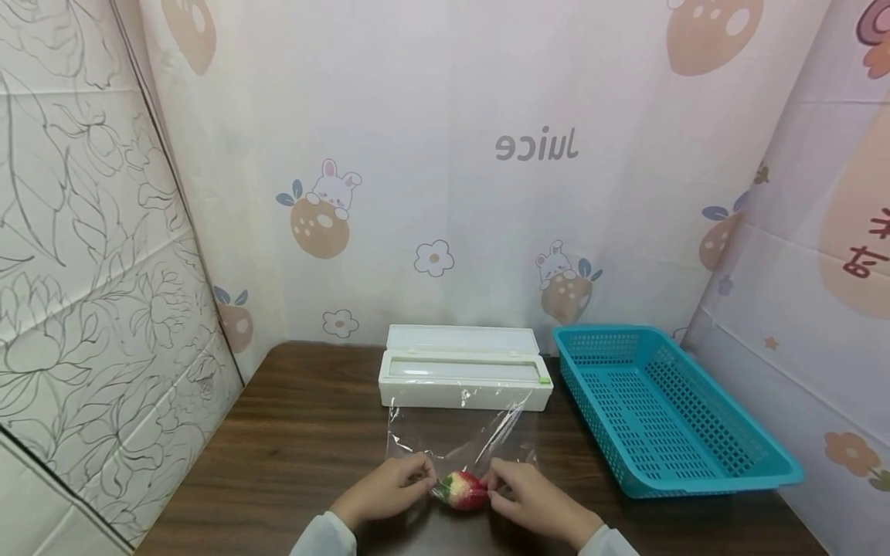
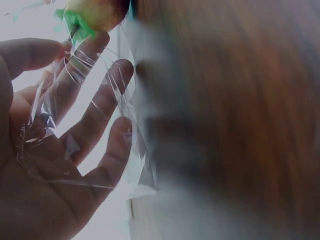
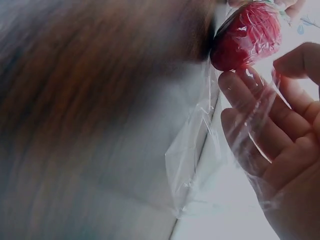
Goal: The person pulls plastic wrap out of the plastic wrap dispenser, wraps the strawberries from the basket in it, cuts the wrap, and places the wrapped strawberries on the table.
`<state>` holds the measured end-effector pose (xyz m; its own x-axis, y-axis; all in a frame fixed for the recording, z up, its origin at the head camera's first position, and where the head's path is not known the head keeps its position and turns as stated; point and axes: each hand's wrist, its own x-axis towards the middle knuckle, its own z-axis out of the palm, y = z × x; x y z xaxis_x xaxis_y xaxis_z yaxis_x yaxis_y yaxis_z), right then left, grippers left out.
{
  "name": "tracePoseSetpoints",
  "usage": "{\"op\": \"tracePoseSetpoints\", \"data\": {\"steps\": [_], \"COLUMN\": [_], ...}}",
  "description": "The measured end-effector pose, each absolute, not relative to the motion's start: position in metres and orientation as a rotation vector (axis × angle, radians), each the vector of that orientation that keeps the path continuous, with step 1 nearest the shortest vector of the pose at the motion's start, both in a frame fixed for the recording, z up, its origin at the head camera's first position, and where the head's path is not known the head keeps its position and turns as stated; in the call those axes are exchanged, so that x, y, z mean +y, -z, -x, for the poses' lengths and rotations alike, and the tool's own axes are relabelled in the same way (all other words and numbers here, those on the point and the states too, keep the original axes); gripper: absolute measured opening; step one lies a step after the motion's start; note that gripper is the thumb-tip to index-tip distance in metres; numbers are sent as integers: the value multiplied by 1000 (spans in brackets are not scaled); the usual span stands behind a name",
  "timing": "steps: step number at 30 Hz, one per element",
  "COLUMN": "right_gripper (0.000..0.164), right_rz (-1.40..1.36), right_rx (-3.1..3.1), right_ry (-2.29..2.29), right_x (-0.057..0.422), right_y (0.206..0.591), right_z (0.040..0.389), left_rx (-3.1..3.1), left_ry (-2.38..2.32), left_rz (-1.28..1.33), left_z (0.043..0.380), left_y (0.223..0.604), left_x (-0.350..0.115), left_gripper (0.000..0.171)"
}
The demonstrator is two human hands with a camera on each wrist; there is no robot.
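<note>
A red and yellow fruit (image 1: 465,491) with a green leafy top lies near the table's front edge, under a sheet of clear cling film (image 1: 455,432). At its leafy end my left hand (image 1: 395,489) pinches the film between thumb and index finger, with the other fingers spread behind the film in the left wrist view. On the opposite side my right hand (image 1: 531,498) pinches the film by the fruit's red end (image 3: 247,37). From there the film stretches back to a white cling film dispenser (image 1: 466,394), whose lid (image 1: 462,338) stands raised.
To the right of the dispenser stands a turquoise plastic basket (image 1: 695,488) with perforated walls. A small green piece (image 1: 545,380) sits at the dispenser's right end. Patterned cloth walls surround the dark wooden table (image 1: 292,432).
</note>
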<state>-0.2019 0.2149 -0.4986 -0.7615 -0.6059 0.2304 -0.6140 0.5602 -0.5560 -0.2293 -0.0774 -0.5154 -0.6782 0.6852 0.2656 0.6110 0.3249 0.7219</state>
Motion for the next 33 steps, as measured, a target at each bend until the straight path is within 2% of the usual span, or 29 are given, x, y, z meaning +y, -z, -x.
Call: {"op": "tracePoseSetpoints", "data": {"steps": [7, 14, 23, 33], "right_gripper": [13, 8, 7, 7], "right_rz": [-928, -759, -790, -742], "right_rx": [-2784, -2857, -2829, -2873], "right_ry": [-1022, -1044, -1163, -1211], "right_x": [213, 212, 209, 205], "right_y": [501, 500, 504, 509], "right_z": [207, 212, 219, 224], "left_rx": [2450, 2470, 2449, 2632], "left_ry": [-1373, -1411, -1425, -1415], "left_rz": [-1058, -1013, -946, -902], "left_z": [229, 233, 237, 242], "left_y": [516, 515, 512, 517], "left_x": [-70, -64, -59, -53], "left_gripper": [2, 24, 11, 10]}}
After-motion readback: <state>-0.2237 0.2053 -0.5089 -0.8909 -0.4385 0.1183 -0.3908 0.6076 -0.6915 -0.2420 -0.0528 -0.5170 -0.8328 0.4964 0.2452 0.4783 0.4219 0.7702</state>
